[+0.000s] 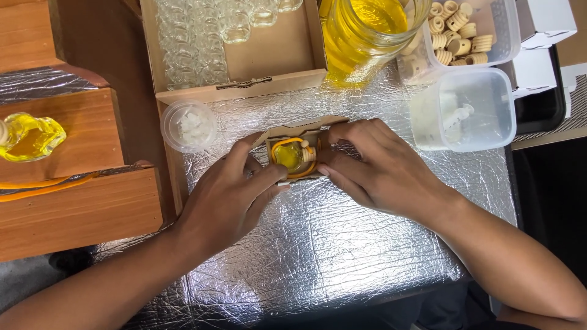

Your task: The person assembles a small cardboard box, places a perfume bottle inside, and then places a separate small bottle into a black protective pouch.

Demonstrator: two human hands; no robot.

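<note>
A small open cardboard box (292, 130) lies on the foil-covered table (318, 244). Inside it sits a small glass bottle of yellow liquid (287, 155) with a wooden cap (307, 153) and an orange cord coiled around it. My left hand (229, 195) grips the box's left side, thumb at its front edge. My right hand (373, 165) holds the right side, fingers curled over the box's rim beside the cap.
A big cardboard box of empty glass bottles (202, 43) stands behind, a jar of yellow liquid (361, 33) beside it. A tub of wooden caps (458, 30), a lidded plastic tub (465, 110) and a small round cup (188, 125) surround the work spot. A filled bottle (30, 137) rests on wooden steps at left.
</note>
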